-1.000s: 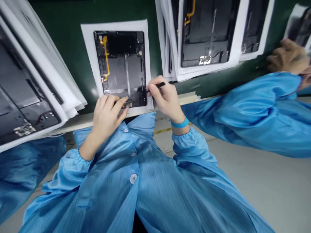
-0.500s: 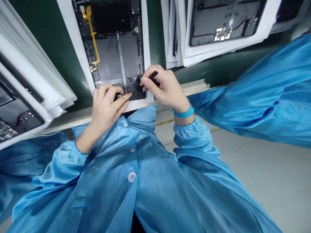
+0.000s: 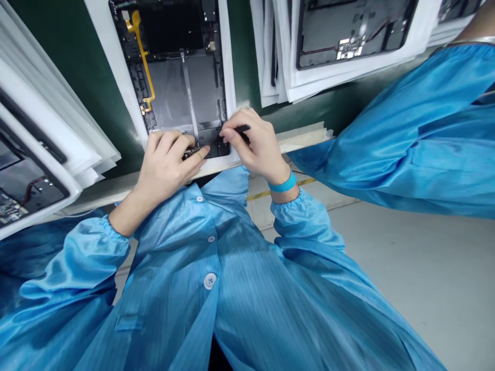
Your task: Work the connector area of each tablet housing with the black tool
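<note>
An opened tablet housing [image 3: 166, 87] lies before me, its inside showing a yellow flex cable [image 3: 143, 56], a pale ribbon cable [image 3: 188, 90] and a black panel. My left hand [image 3: 164, 159] rests over its near edge, fingers stretched and apart. Beneath those fingers a small circuit board [image 3: 191, 153] shows in part. My right hand [image 3: 257, 144] pinches a slim black pen-like tool [image 3: 243, 129], its exact kind unclear. The tool's tip is hidden at the housing's near right corner, beside my fingertips.
White sheets lie under the tablet on a green bench top [image 3: 247, 77]. Stacked sheets with another housing [image 3: 356, 31] stand at the back right; a similar stack [image 3: 85, 149] is on the left. A co-worker's blue sleeve [image 3: 417, 129] reaches in at right.
The view has shifted slightly. My right hand and the black tool have turned a little at the corner; my left hand stays over the near edge. The co-worker's arm has moved.
</note>
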Available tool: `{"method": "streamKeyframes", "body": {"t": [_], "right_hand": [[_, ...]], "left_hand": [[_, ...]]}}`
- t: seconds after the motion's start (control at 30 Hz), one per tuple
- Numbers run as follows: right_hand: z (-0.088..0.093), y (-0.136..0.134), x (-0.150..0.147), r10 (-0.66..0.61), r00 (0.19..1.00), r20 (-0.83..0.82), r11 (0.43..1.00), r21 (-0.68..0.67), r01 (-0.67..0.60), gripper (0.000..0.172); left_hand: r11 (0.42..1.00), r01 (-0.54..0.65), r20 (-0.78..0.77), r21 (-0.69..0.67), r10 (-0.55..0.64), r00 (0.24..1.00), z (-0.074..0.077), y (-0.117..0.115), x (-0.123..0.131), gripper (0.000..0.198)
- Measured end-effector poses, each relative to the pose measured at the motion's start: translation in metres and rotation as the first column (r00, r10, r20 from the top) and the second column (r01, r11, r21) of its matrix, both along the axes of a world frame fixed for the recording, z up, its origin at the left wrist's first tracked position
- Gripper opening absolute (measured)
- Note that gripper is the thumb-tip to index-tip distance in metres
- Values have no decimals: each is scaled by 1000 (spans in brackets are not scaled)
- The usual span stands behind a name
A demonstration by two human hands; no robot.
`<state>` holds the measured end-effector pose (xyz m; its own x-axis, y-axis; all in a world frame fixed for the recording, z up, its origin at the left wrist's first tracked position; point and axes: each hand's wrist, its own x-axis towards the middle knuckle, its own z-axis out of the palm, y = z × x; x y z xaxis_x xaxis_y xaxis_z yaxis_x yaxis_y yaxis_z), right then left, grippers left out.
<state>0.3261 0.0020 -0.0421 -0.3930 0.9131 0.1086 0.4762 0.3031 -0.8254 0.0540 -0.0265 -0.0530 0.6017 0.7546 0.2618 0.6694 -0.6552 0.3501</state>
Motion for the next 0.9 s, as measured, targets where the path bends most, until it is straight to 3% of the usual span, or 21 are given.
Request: {"method": "streamKeyframes", "body": {"t": [0.23, 0.43, 0.6, 0.9], "right_hand": [[5, 6, 6, 25, 993, 115, 999, -43, -20, 52], [4, -9, -4, -90, 995, 38, 996, -24, 91, 57], [-5, -27, -21, -160, 987, -30, 987, -2, 160, 58], [2, -27, -24, -140, 987, 79, 989, -32, 143, 60]], "left_hand": [[958, 11, 26, -287, -4, 1000, 3, 9, -1, 38], [917, 18, 70, -398, 11, 997, 15, 14, -2, 34], [830, 66, 71, -554, -32, 997, 28, 25, -6, 47], [818, 82, 74, -569, -49, 996, 32, 28, -15, 54]]}}
